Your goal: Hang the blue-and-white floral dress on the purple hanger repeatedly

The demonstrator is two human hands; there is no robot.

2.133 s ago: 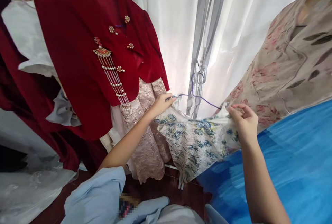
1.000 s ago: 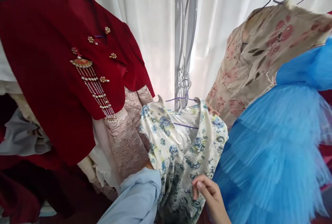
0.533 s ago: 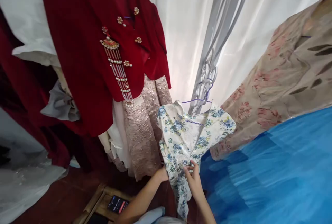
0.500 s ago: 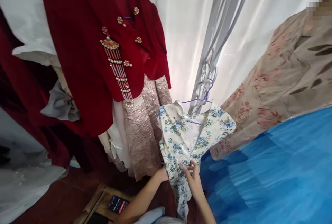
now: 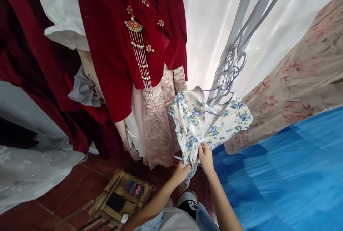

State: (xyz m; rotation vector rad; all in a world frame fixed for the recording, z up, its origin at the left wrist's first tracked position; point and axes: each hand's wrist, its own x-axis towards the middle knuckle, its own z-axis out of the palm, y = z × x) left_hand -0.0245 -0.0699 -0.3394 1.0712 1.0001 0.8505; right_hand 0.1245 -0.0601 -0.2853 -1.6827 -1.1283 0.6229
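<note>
A white floral dress (image 5: 191, 116) with blue roses hangs from a thin purple hanger (image 5: 230, 84), which hooks onto the curled grey metal stand (image 5: 227, 59). My left hand (image 5: 182, 172) is closed on the cloth at the dress's left side, below the waist. Higher up, at the base of the V-neck, my right hand (image 5: 206, 155) pinches the front of the dress between thumb and fingers. The lower part of the garment gathers between and below my hands, partly hidden by them.
Left of the dress hangs a red jacket (image 5: 112, 45) with a beaded fan brooch, over a pale pink brocade skirt (image 5: 157, 131). Blue tulle (image 5: 281, 166) and a beige floral garment (image 5: 294, 91) fill the right. A wooden stool (image 5: 118, 179) stands below left on red tiles.
My left hand has come from behind the dress's side to a grip on its cloth. The right fingers have closed on the front. The view has shifted, showing more floor.
</note>
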